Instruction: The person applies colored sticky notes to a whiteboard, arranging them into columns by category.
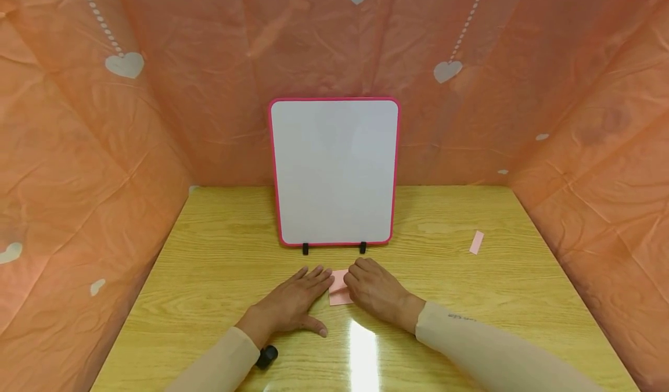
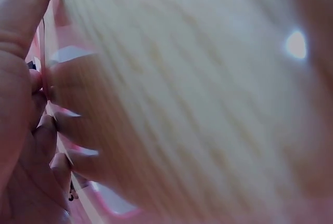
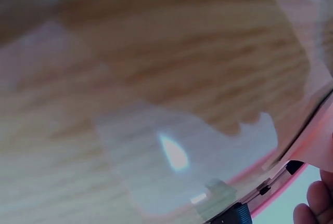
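Note:
A small pink paper (image 1: 341,298) lies on the table between the hands, with a raised edge across its middle. The left hand (image 1: 290,303) rests palm down with fingers spread, its fingertips at the paper's left edge. At the paper's right side, the right hand (image 1: 378,290) has curled fingers and pinches the paper; its fingertips are partly hidden. In the left wrist view the left hand (image 2: 21,104) lies along the left edge. The right wrist view shows the pink paper (image 3: 315,143) lifted beside the right hand (image 3: 318,206).
A white board (image 1: 334,171) with a pink frame stands behind the hands on black feet (image 1: 305,249). Another pink strip (image 1: 476,242) lies on the wooden table (image 1: 219,223) at the right. Orange cloth (image 1: 209,78) with pale hearts surrounds the back and sides.

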`<state>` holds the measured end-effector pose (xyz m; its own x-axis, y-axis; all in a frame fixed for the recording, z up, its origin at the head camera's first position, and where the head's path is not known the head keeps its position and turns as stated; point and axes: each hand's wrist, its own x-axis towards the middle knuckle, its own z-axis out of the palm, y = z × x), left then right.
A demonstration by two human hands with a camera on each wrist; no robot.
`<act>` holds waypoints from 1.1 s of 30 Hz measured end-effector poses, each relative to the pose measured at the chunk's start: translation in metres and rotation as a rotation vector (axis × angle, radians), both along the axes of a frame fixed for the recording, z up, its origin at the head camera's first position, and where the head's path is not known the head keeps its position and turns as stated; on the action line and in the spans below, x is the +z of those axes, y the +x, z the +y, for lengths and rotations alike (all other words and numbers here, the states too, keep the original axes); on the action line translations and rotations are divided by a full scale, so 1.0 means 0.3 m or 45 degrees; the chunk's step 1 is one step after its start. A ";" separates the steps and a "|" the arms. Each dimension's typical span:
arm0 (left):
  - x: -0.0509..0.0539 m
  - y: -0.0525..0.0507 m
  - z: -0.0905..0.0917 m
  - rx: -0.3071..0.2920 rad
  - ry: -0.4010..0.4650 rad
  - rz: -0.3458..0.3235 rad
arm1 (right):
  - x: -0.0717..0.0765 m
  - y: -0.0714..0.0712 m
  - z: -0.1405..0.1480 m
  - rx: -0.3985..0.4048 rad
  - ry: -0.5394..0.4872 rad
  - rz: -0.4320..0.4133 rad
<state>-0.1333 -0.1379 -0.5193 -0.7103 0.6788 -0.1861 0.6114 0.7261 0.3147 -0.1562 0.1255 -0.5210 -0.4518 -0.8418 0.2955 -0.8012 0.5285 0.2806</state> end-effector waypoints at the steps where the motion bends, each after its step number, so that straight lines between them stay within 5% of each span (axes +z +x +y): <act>1: 0.000 0.000 0.000 -0.001 -0.002 0.001 | 0.000 0.000 0.001 -0.002 -0.003 -0.007; 33: 0.003 0.006 0.001 0.024 -0.008 0.013 | -0.003 -0.008 0.002 0.009 -0.118 -0.029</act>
<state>-0.1314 -0.1375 -0.5182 -0.7250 0.6639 -0.1830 0.6004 0.7395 0.3043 -0.1586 0.1262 -0.5217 -0.4532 -0.8144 0.3623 -0.8106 0.5456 0.2125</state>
